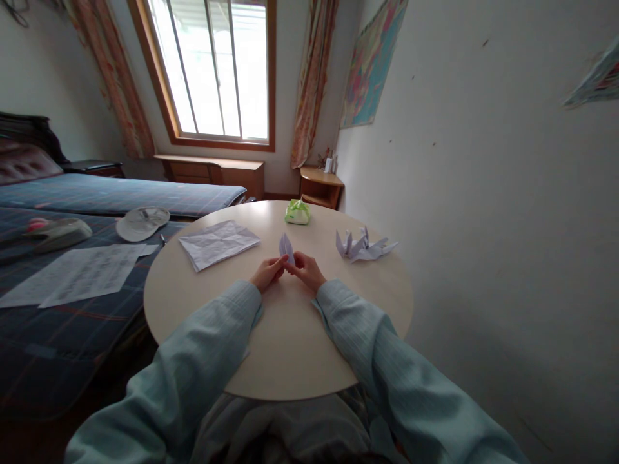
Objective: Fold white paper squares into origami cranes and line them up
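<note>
The left hand (269, 272) and right hand (307, 267) pinched the folded paper (285, 247) low down, fingers nearly meeting, upright above the bench (290, 361). Good handling likely called for light, even pressure, with edges lined up before creasing.

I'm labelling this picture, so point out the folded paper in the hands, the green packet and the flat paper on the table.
Folded paper (286, 246), head view: its upper part.
Green packet (297, 212), head view: middle of its visible side.
Flat paper (220, 244), head view: middle of its creased top.
</note>
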Tool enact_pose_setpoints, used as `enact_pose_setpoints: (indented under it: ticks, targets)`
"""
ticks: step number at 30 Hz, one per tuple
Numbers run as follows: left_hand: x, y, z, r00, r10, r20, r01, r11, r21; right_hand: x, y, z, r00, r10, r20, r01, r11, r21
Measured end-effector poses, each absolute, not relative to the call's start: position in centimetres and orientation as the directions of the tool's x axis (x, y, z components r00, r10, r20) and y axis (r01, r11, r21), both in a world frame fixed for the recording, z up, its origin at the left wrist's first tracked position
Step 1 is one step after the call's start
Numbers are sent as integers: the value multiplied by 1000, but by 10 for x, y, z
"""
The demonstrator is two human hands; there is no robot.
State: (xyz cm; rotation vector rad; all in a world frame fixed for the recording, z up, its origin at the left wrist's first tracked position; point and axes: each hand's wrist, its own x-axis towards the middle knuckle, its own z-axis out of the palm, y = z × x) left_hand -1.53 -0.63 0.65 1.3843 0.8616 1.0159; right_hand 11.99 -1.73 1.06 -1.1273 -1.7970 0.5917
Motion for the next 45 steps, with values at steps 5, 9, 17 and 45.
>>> enact_pose_setpoints:
  ticks: [5,9,17,45]
  targets:
    - [-15,-6,6,348,933,93,-68,-74,995,120,-18,11,-174,882,438,457,466,-758]
    - [-15,-4,4,361,927,106,-73,-86,994,120,-18,11,-180,882,436,452,468,-760]
    - [-15,-2,2,365,922,126,-23,-126,992,119,-21,16,-204,885,418,440,465,-768]
    - [-13,1,0,341,923,176,-134,-138,981,119,-13,7,-87,911,404,398,403,-824]
